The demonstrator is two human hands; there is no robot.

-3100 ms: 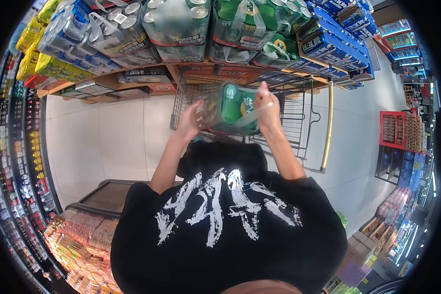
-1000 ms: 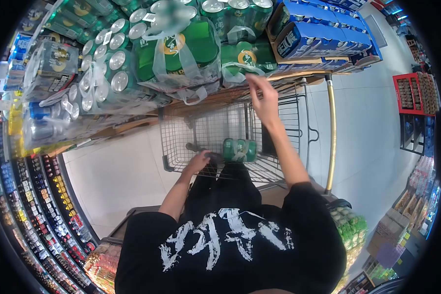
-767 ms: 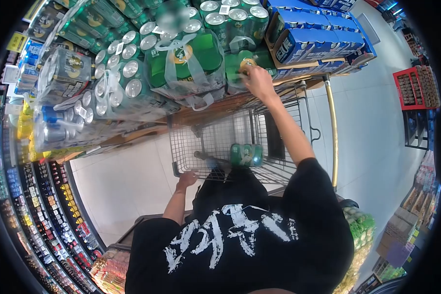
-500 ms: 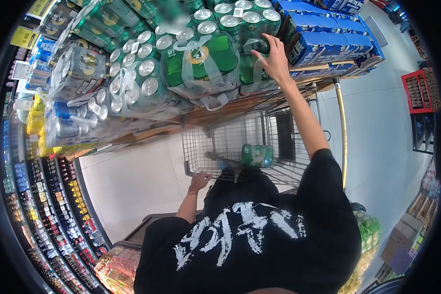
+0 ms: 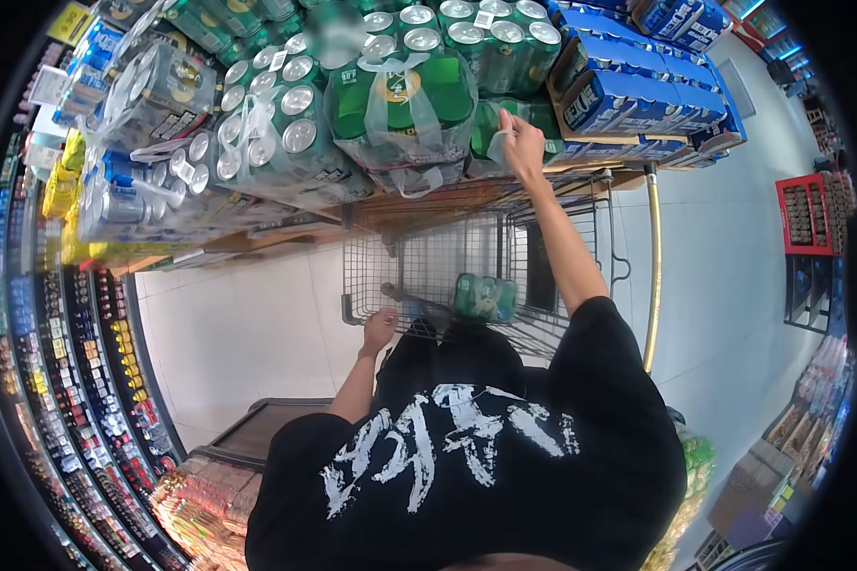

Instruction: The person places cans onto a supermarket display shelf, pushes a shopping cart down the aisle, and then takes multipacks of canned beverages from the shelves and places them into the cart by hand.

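My right hand (image 5: 524,147) is closed around the clear plastic carry handle of a green can pack (image 5: 487,126), which sits at the front edge of the display. Just left of it stands a larger green-topped can pack (image 5: 405,100) in clear wrap with its own handle loop. Down by the near rim of the wire shopping cart (image 5: 367,276) is my left hand (image 5: 380,328), fingers loosely bent and apart, holding nothing I can see. Inside the cart lies a small green can pack (image 5: 486,298).
Blue boxed can packs (image 5: 628,100) are stacked right of the green ones. Wrapped silver-topped cans (image 5: 295,114) fill the display's left. A yellow pole (image 5: 653,276) rises right of the cart. Bottle shelves (image 5: 76,381) line the left; a red crate stack (image 5: 809,217) stands far right.
My right hand has gone from spread fingers above the green can pack to a closed grip on its handle. My left hand has shifted slightly up along the cart rim.
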